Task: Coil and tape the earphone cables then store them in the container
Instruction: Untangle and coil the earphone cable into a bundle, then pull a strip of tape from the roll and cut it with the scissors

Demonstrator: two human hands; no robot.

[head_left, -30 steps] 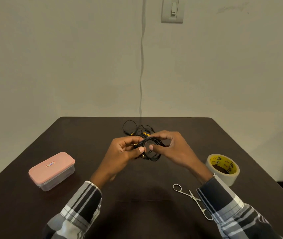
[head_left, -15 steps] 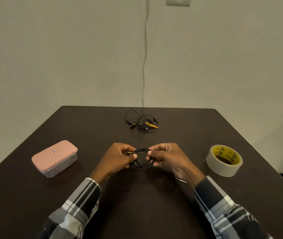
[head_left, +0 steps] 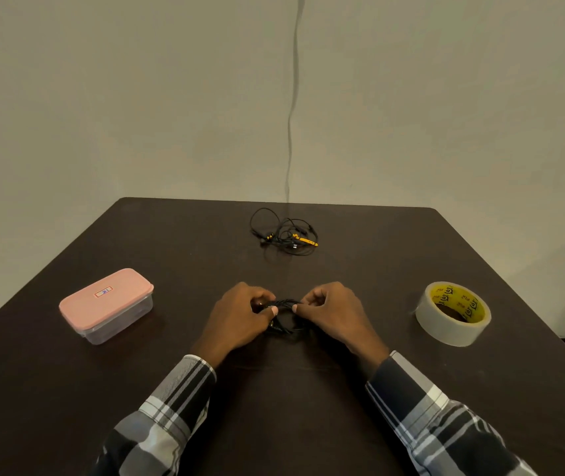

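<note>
Head view: the left hand (head_left: pixel 240 319) and right hand (head_left: pixel 334 314) are both closed in a pinch on opposite sides of one coiled earphone cable (head_left: pixel 286 316), held between them just above the bench (head_left: pixel 308 407). The tape roll (head_left: pixel 453 314) lies to the right, nearer the right hand, and the lidded container (head_left: pixel 106 304) to the left. A second, uncoiled earphone cable (head_left: pixel 284 232) lies well beyond the hands toward the plain wall (head_left: pixel 136 97); the dark bench surface is otherwise bare.

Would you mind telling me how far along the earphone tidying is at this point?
One black earphone cable is wound into a coil, pinched between the left hand and right hand. No tape is visible on it; the tape roll lies untouched. A second, tangled earphone set waits, and the pink-lidded container is closed.
</note>
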